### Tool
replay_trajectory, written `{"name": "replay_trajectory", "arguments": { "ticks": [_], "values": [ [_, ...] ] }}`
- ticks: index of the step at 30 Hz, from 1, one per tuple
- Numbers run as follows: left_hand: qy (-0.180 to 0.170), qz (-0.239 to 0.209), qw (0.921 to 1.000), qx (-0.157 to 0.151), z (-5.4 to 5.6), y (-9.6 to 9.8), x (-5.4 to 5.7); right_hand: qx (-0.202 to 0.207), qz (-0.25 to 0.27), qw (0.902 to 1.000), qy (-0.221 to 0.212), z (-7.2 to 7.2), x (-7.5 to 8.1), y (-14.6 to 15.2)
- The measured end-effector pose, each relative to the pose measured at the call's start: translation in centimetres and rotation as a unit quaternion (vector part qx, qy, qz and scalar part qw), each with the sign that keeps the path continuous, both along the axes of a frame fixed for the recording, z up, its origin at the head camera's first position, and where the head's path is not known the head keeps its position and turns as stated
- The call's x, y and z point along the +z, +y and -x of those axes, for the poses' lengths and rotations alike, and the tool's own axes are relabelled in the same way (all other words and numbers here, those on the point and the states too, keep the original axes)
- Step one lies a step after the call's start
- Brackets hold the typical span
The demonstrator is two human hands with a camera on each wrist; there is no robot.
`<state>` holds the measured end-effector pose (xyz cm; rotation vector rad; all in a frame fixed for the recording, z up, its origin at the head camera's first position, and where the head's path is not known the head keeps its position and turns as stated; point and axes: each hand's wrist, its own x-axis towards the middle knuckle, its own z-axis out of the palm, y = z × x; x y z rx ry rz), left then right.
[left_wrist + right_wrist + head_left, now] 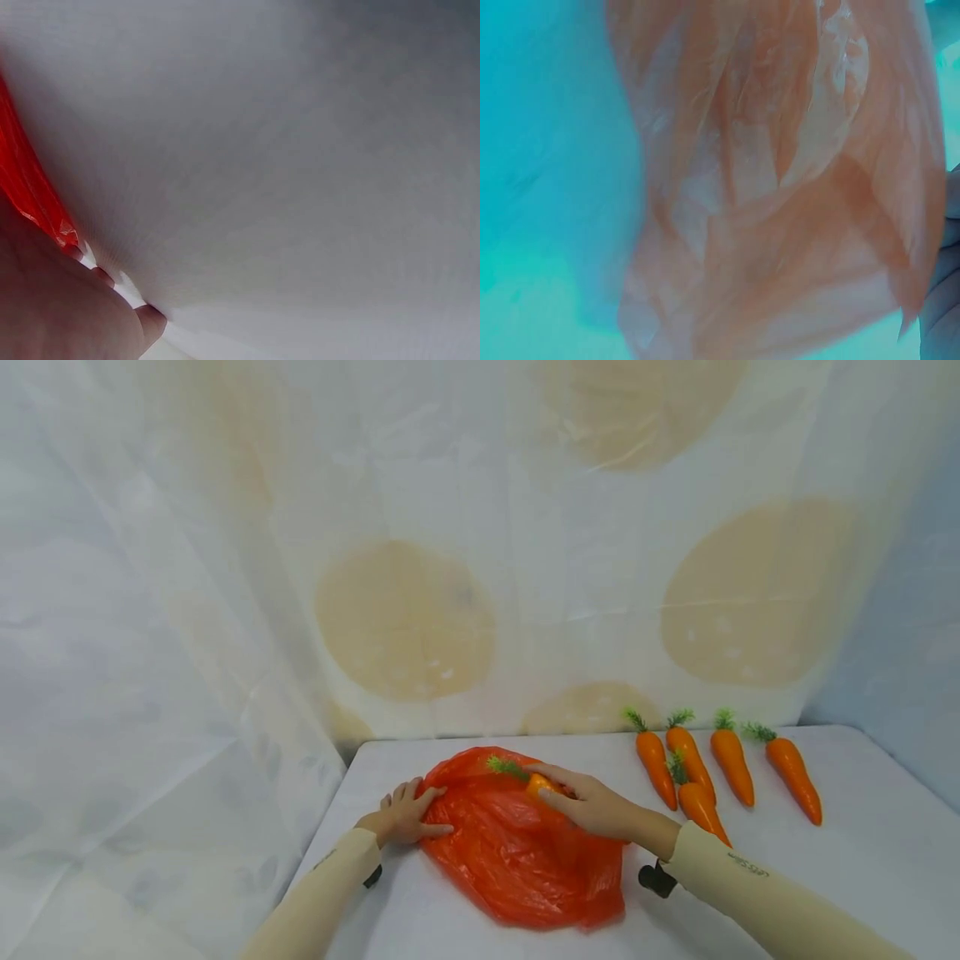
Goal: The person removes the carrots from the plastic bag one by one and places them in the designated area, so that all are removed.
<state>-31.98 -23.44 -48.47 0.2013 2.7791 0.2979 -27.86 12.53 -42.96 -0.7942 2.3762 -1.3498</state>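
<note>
A crumpled red plastic bag (pixel 517 868) lies on the white table in front of me. My left hand (pixel 405 817) rests at the bag's left edge with fingers spread; in the left wrist view part of that hand (pixel 60 307) shows beside the red plastic (pixel 30 184). Above the bag, my right hand (pixel 596 806) holds an orange toy carrot (pixel 540 786), its green leafy top pointing left. The hand hides most of the carrot's body. Creased bag plastic (pixel 765 232) fills much of the right wrist view, with part of my right hand (pixel 941 300) at the right edge.
Several more carrots lie at the right of the table, among them one lying nearer (pixel 701 810) and one furthest right (pixel 795 777). A white curtain (pixel 540 577) with tan circles hangs behind the table (pixel 862 860).
</note>
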Motion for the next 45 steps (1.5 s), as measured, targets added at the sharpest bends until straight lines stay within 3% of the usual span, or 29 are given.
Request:
{"name": "replay_trajectory", "arguments": {
  "ticks": [4, 11, 17, 24, 33, 41, 45],
  "values": [
    [0.004, 0.003, 1.0, 0.004, 0.1, 0.1, 0.4, -0.011, 0.002, 0.9999, 0.002, 0.2, 0.2, 1.2],
    [0.006, 0.008, 0.9999, 0.002, 0.4, 0.0, 0.0, -0.051, -0.03, 0.9953, 0.076, 0.5, -0.1, 3.1],
    [0.009, 0.006, 0.9999, -0.001, 0.4, -0.2, -0.7, -0.073, -0.038, 0.9934, 0.08, 0.7, -0.4, 5.3],
    [0.011, -0.001, 0.9999, -0.002, 0.4, 0.0, -0.4, -0.084, -0.03, 0.9934, 0.072, 0.8, -0.4, 7.6],
    [0.0, -0.013, 0.9999, -0.007, -0.3, 0.0, -0.1, -0.134, -0.066, 0.9874, 0.051, 0.4, -0.5, 10.8],
    [0.006, -0.018, 0.9998, -0.008, 0.0, 0.1, -0.3, -0.164, -0.073, 0.9777, 0.109, 0.3, -0.3, 13.7],
    [0.007, -0.013, 0.9999, 0.001, 0.1, 0.1, -0.6, -0.187, -0.099, 0.9713, 0.11, 0.1, -0.4, 15.0]
  ]
}}
